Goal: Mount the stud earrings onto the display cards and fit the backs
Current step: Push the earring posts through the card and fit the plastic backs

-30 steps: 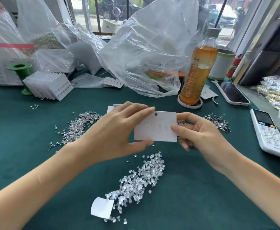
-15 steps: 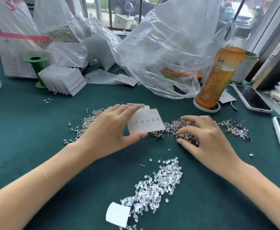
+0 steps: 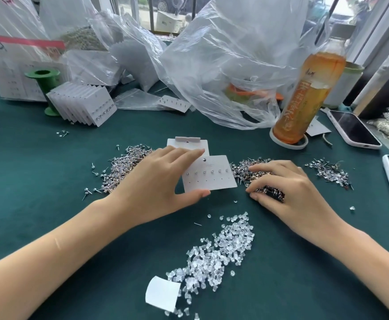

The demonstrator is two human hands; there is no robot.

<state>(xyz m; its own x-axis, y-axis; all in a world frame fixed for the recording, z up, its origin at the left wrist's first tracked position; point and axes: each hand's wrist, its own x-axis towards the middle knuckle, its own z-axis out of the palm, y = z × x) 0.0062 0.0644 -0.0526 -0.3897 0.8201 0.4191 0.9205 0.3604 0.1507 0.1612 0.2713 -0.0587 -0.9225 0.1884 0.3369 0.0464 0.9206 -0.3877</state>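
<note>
1. The left hand (image 3: 152, 188) holds a white display card (image 3: 212, 179) at its left edge, the fingers (image 3: 189, 153) laid along the top and the thumb curled under the bottom edge, pinching it.
2. The card sits tilted just above the green worktop (image 3: 50, 181); its upper row carries six small studs, and the row of holes below them is bare.
3. Behind the card, partly under the left fingers, lie more blank cards (image 3: 186, 143) flat on the worktop.
4. Just right of the card, the right hand (image 3: 288, 192) rests on a heap of stud earrings (image 3: 251, 168), fingers curled down into it; whether they hold a stud cannot be told.
5. Left of the card, half hidden by the left hand, lies a second heap of studs (image 3: 124, 167); a smaller heap (image 3: 332, 173) lies far right of the card.
6. Nearer the person than the card spreads a pile of clear backs (image 3: 216, 257), with a white paper scrap (image 3: 162, 293) at its near end.
7. Far left beyond the card stands a fanned stack of filled cards (image 3: 82, 105); far right beyond it stands an orange drink bottle (image 3: 309, 98).
</note>
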